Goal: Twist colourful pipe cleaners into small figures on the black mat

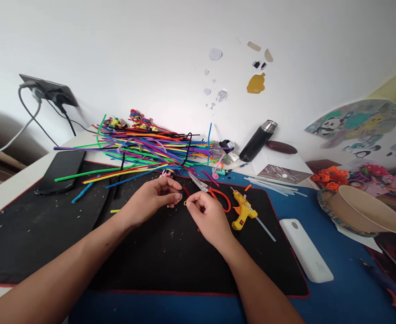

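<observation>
Over the black mat point(164, 256), my two hands are close together with a small gap between their fingertips. My right hand point(208, 216) is closed in a pinch on a short yellow pipe cleaner piece point(185, 203), whose curled end peeks out at the fingertips. Thumb and fingers of my left hand point(155, 195) are pressed together; whatever they may hold is too small to make out. Scissors point(225, 195) with orange-red handles lie just behind my right hand. A small multicoloured figure point(167, 173) rests behind my left hand, partly hidden by it.
A heap of colourful pipe cleaners point(150, 146) spreads along the wall. To the right lie a yellow glue gun point(244, 210), a white oblong device point(306, 249) and clear glue sticks point(272, 185). A black flask point(258, 141) leans behind; a phone point(61, 172) lies left.
</observation>
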{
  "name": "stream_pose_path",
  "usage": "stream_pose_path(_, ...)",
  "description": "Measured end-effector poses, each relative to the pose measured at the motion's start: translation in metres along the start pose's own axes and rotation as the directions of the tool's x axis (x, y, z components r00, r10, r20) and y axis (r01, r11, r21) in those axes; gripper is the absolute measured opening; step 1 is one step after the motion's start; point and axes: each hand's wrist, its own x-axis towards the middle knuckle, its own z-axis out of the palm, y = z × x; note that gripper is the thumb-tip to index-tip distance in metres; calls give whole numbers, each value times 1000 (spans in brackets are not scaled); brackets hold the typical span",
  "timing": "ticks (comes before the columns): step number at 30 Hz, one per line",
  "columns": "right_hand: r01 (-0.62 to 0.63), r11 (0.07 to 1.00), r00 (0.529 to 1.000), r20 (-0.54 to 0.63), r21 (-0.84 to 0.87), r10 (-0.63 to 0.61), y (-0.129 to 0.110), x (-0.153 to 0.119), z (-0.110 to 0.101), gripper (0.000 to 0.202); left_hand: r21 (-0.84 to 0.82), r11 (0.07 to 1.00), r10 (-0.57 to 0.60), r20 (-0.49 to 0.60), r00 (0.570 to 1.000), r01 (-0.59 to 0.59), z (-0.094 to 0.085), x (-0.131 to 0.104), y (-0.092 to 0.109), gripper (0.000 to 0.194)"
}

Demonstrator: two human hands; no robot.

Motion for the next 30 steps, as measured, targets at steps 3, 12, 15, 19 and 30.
stream_pose_path(3,-20,990,1000,-16,139,22,-1,1,-1,14,-23,999,-28,-2,1000,28,3,-1,0,39)
stream_pose_path(12,-88,929,996,8,361,91,4,4,-2,25,11,999,-43,31,999,43,12,-4,4,34)
stream_pose_path(15,-95,915,995,16,391,97,5,4,-1,25,-8,999,-53,42,998,54,13,-5,4,33)
stream_pose_path(19,-89,913,996,17,398,90,5,4,-1,23,-26,998,-53,41,998,54,13,-5,4,33)
stream_pose_path(30,102,954,995,28,-283,-98,4,-3,5,9,-13,999,43,-73,996,-44,8,-3,-1,29)
